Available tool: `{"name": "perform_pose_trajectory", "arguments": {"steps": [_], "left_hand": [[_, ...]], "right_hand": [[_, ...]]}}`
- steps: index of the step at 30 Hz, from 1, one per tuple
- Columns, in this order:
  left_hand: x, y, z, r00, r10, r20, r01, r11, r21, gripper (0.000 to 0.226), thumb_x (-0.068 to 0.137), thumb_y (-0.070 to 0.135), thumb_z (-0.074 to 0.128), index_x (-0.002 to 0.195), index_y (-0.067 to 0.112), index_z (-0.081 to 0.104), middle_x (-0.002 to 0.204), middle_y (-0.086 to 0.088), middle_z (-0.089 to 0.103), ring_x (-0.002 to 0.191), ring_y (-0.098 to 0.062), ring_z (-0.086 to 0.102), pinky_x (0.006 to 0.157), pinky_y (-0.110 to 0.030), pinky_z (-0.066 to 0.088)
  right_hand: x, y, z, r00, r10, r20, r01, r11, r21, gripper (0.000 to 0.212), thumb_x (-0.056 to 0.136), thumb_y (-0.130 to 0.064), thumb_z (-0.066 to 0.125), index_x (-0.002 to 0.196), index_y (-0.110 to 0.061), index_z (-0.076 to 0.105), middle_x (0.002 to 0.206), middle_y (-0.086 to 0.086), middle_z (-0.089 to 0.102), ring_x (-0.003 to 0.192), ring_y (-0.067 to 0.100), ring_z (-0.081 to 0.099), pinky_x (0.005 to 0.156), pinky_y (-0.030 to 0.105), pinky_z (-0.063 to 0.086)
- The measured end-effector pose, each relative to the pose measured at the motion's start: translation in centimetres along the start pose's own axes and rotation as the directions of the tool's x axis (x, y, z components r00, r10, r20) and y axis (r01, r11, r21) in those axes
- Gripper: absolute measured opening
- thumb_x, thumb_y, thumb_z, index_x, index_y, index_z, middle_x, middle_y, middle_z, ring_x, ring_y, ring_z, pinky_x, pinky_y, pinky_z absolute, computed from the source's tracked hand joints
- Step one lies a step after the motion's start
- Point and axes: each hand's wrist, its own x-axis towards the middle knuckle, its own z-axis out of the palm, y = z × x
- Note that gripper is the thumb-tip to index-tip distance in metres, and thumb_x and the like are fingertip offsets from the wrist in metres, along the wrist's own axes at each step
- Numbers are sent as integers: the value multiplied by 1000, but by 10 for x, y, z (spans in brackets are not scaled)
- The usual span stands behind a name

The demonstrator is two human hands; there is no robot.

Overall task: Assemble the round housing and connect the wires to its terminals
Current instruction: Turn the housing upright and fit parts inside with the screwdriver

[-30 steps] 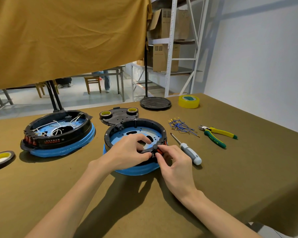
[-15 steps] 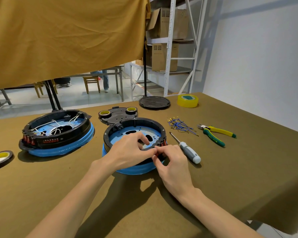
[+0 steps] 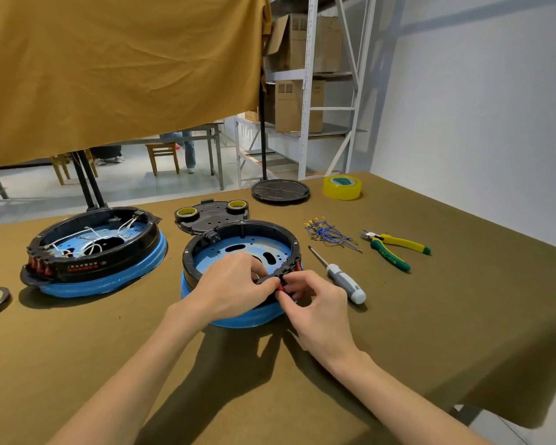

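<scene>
Round housing [image 3: 238, 248], black ring on blue base, directly under both hands. Left hand [image 3: 235, 289] pinches the near rim; right hand [image 3: 315, 303] pinches a small red part [image 3: 280, 288] against it. Likely seating terminals. Next: blue wires [image 3: 329, 234], beyond right hand, need fetching; screwdriver [image 3: 341, 277] just beside.

Round housing [image 3: 238, 248], black ring on blue base, flat on table, blue wires [image 3: 329, 234] loosely piled just right

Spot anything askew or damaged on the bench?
Nothing stands out. Both hands, left and right, work at the near rim of the round housing; blue wires, screwdriver and pliers lie loose beside it.
</scene>
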Motion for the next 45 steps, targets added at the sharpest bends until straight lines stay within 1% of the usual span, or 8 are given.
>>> {"name": "perform_pose_trajectory", "arguments": {"steps": [15, 24, 28, 31, 35, 37, 41, 45], "left_hand": [[-1, 0, 4, 996, 50, -68, -49, 999, 15, 31, 95, 53, 59, 108, 30, 76, 91, 12, 72, 83, -4, 65, 78, -37, 60], [-4, -4, 8, 990, 72, -122, -68, 997, 38, 31, 93, 55, 57, 104, 31, 73, 80, 19, 63, 74, -3, 61, 68, -30, 56], [-7, -9, 10, 982, 85, -168, -76, 995, 56, 38, 85, 65, 48, 98, 37, 70, 76, 20, 63, 74, -1, 62, 67, -28, 57], [-8, -13, 8, 981, 100, -167, -91, 994, 59, 41, 82, 69, 45, 95, 38, 69, 75, 19, 65, 72, -4, 63, 65, -29, 57], [-7, -16, 8, 976, 136, -170, -117, 986, 120, 52, 80, 82, 41, 96, 39, 66, 75, 20, 63, 69, -3, 60, 59, -22, 49], [-7, -17, 10, 971, 151, -184, -124, 980, 153, 52, 82, 83, 45, 98, 38, 67, 75, 20, 61, 66, -1, 58, 56, -18, 45], [-5, -20, 10, 969, 165, -182, -134, 976, 173, 51, 84, 81, 45, 94, 36, 67, 66, 23, 55, 61, 1, 55, 50, -15, 32], [-5, -24, 6, 974, 159, -158, -134, 978, 160, 47, 84, 79, 49, 102, 39, 67, 69, 22, 60, 63, 3, 56, 51, -16, 34]], "right_hand": [[3, 0, 3, 1000, -13, 13, 13, 999, 32, 17, 88, -12, 79, 96, -24, 71, 83, -17, 68, 82, 3, 67, 67, 10, 50], [8, 2, 4, 1000, -5, 30, 4, 999, 39, 18, 86, -13, 81, 96, -26, 73, 81, -19, 70, 81, 0, 69, 67, 11, 53], [20, -1, -6, 987, -25, 161, 20, 999, 37, 20, 87, -17, 80, 100, -28, 69, 84, -18, 71, 83, 0, 70, 70, 13, 56], [37, -1, -23, 970, -165, 178, 172, 985, -24, 12, 88, -17, 77, 95, -25, 71, 85, -15, 69, 81, 7, 67, 68, 17, 53], [69, 4, -34, 910, -170, 379, 268, 937, -224, 30, 89, -30, 72, 119, -30, 69, 125, -14, 63, 126, 4, 50, 110, 20, 33], [81, 10, -36, 848, -90, 522, 245, 940, -236, 35, 91, -35, 70, 126, -31, 69, 137, -14, 61, 140, -3, 37, 118, 24, 22], [93, 12, -40, 801, -58, 596, 219, 955, -201, 33, 87, -42, 74, 118, -31, 74, 130, -10, 66, 126, -6, 47, 107, 16, 32], [98, 7, -42, 795, -59, 603, 253, 937, -241, 36, 86, -50, 76, 117, -30, 74, 121, -12, 68, 117, 2, 56, 103, 32, 48]]}}
